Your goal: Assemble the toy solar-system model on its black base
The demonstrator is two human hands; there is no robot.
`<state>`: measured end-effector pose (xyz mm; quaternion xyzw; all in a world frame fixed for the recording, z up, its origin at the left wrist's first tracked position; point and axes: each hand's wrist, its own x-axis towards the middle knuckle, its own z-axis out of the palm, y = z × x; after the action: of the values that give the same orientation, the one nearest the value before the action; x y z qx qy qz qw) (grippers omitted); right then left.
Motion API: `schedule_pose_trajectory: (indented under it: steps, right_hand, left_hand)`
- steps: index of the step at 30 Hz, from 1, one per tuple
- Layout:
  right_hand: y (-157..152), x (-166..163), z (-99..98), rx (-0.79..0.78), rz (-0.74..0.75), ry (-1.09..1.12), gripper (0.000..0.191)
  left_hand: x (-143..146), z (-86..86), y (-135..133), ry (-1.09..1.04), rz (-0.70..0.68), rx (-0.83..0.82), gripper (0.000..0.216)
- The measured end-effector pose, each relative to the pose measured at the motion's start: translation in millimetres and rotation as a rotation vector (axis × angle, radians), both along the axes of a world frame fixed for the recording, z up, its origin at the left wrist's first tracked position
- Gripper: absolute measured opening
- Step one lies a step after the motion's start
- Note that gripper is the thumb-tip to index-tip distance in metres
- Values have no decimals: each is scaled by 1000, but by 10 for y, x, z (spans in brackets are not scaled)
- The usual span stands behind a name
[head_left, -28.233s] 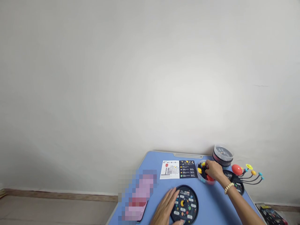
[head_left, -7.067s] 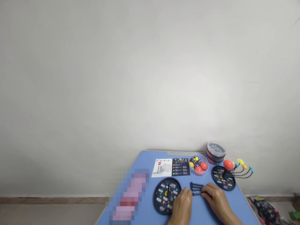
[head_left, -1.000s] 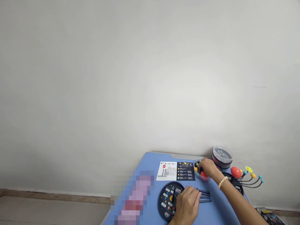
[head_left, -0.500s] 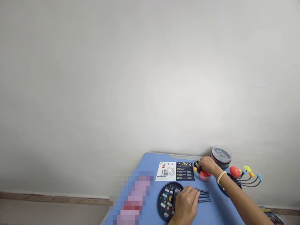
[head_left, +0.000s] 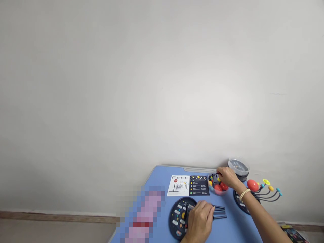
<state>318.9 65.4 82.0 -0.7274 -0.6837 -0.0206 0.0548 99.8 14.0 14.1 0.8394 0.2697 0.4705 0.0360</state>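
The right hand (head_left: 227, 177) reaches into the clear bowl (head_left: 210, 187) far back on the counter (head_left: 162, 175) — its grip hidden, I cannot tell; best pinch one of the coloured balls (head_left: 218, 188) lightly, the left hand (head_left: 201, 219) slack on the black rods (head_left: 220, 212)

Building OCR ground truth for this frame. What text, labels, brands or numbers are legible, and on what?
Nothing can be quoted; every print is too small or blurred.
Instruction sheet: text lines, diagram, red sign, too small to read.
Near black disc base: white label patches, unreadable.
Lidded tub: print on the lid, blurred.
Box on the floor: coloured print, too small to read.
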Motion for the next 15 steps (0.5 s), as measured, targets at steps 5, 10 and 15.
schedule_pose_trajectory:
  steps: [5,10,15]
  right_hand:
    - [-36,17,-36,135,-18,166,26]
    - [-65,67,-33,186,-26,316,28]
    - [-107,94,-102,194,-58,432,21]
  left_hand:
    - [-9,17,2,-5,6,-6,47]
    - [-19,37,0,-15,9,-23,47]
    - [-23,37,10,-34,31,-35,47]
